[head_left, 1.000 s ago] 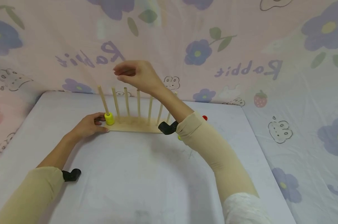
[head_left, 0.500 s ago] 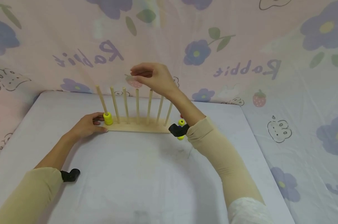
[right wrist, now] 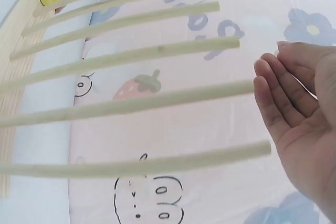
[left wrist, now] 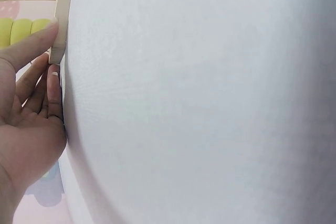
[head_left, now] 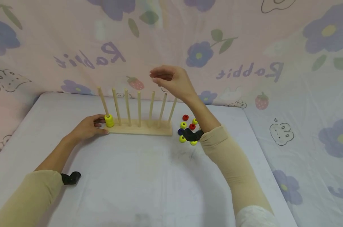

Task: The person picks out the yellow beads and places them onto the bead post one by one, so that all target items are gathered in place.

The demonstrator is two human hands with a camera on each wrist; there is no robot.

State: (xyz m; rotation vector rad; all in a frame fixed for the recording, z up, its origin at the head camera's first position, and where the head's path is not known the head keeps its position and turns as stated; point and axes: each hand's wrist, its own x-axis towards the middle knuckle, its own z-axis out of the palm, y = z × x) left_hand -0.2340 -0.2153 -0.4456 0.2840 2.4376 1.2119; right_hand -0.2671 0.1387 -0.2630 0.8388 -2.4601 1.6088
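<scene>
A wooden peg rack [head_left: 140,130] with several upright dowels stands on the table. Stacked yellow beads [head_left: 109,121] sit at the bottom of its leftmost dowel. My left hand [head_left: 87,127] holds the rack's left end; in the left wrist view the thumb [left wrist: 34,45] presses on the base and the other fingers lie at its end. Raised above the rack's right side, my right hand [head_left: 175,82] has loosely bent fingers with nothing between them. The right wrist view shows that hand [right wrist: 304,114] beside the dowel tips, the yellow beads far off at upper left.
Loose red, yellow and blue beads lie right of the rack, among them a red bead [head_left: 185,117] and a yellow bead [head_left: 182,139]. My right forearm and its black wrist mount [head_left: 191,135] cover some. A patterned cloth [head_left: 160,37] hangs behind the white table [head_left: 137,176].
My right hand has moved rightward from above the left dowels to above the right ones, uncovering several loose beads. My left hand stays at the rack's end.
</scene>
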